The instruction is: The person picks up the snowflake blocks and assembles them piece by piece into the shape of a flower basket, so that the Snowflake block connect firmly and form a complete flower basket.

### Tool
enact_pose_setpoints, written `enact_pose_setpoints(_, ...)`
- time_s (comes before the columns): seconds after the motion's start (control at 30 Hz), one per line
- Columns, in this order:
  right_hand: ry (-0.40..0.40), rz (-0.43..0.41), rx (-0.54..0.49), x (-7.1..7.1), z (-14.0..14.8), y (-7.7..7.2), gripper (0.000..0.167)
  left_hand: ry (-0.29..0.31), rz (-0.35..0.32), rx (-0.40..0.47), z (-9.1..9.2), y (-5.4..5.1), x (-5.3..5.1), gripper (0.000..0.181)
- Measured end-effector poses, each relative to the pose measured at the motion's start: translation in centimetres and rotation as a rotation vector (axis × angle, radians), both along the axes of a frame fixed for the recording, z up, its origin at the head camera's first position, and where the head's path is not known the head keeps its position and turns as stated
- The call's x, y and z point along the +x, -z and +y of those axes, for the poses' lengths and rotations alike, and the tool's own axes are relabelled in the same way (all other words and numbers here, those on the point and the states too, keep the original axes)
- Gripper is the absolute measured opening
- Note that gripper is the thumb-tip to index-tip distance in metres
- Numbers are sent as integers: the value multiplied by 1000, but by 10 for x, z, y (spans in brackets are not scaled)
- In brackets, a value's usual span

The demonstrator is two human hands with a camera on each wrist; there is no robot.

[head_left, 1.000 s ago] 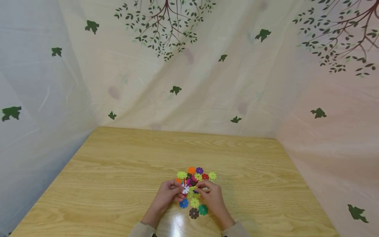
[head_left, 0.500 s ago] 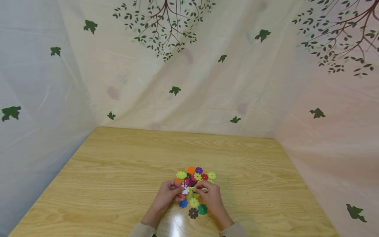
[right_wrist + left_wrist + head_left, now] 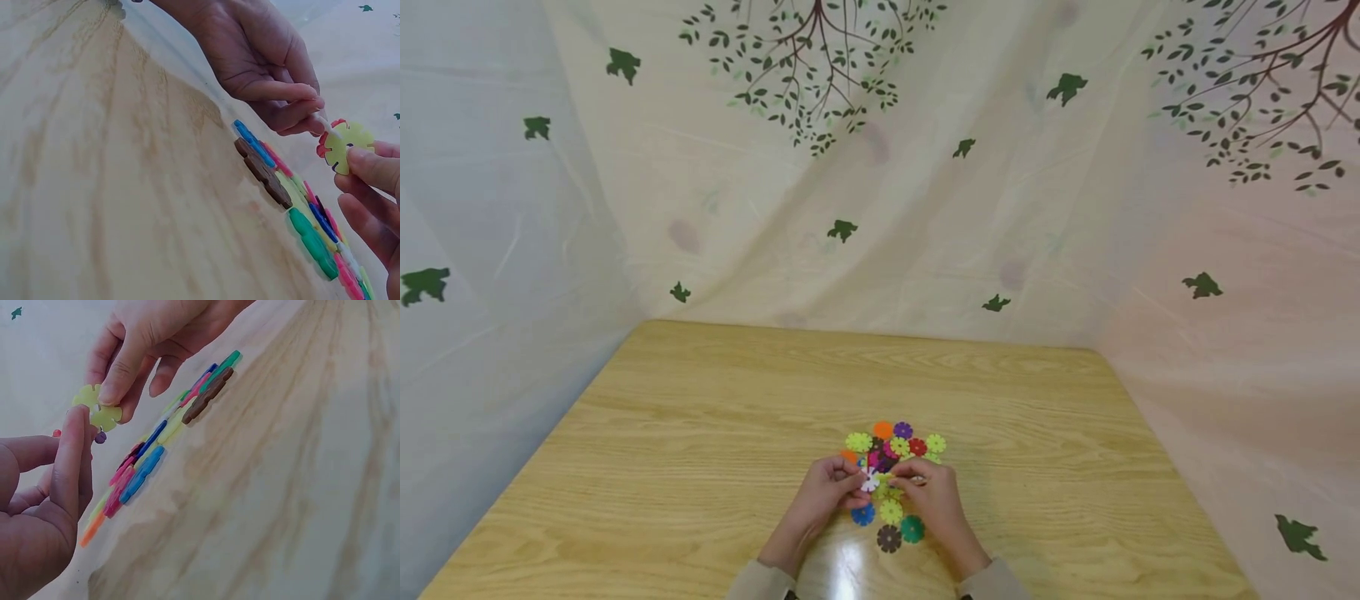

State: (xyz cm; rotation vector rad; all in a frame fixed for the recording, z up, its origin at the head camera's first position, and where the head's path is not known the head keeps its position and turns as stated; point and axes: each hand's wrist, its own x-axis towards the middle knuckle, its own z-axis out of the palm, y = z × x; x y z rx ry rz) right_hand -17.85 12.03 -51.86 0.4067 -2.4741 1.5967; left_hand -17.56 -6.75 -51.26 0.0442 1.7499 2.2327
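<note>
Over the pile of discs my left hand (image 3: 829,486) pinches a white notched flower disc (image 3: 870,481) between thumb and fingers. Facing it, my right hand (image 3: 934,497) pinches a yellow-green flower disc (image 3: 356,134) by its edge. The two discs meet between the hands; how far their slots interlock cannot be made out. Behind the yellow-green disc a red disc (image 3: 322,147) shows in the right wrist view. A small purple part (image 3: 100,437) peeks out below it in the left wrist view.
Several loose flower discs lie flat on the wooden table (image 3: 700,433) around and under the hands. Brown (image 3: 889,538), green (image 3: 912,528) and blue (image 3: 862,514) ones are nearest the person. A printed curtain (image 3: 910,275) stands behind the table.
Both hands stay almost in place, still pinching their discs. The white disc has turned slightly, and the red sliver above it shows less. The head view has shifted a little.
</note>
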Motion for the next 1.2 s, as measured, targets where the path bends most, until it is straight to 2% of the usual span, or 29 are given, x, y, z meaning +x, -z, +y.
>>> enact_pose_setpoints(0.13, -3, -32, -6, -2, 0, 0, 11, 24, -2, 3, -3, 2, -3, 12)
enact_pose_setpoints(0.23, 0, -56, 28, -3, 2, -2, 16, 33, -11, 20, -6, 4, -4, 11)
enact_pose_setpoints(0.43, 23, -49, 185, -7, 10, -4, 22, 21, -21, 50, -8, 4, -5, 9)
enact_pose_setpoints(0.57, 7, -74, 282, -9, 11, -3, 25, 12, -30, 50, -8, 3, -5, 8)
enact_pose_setpoints(0.77, -9, -104, 360, -9, 7, -4, 34, -5, -41, 54, -9, 1, -4, 11)
enact_pose_setpoints(1.2, 102, -104, 472, -5, 5, -5, 36, 1, -37, 70, -9, 4, -2, 6)
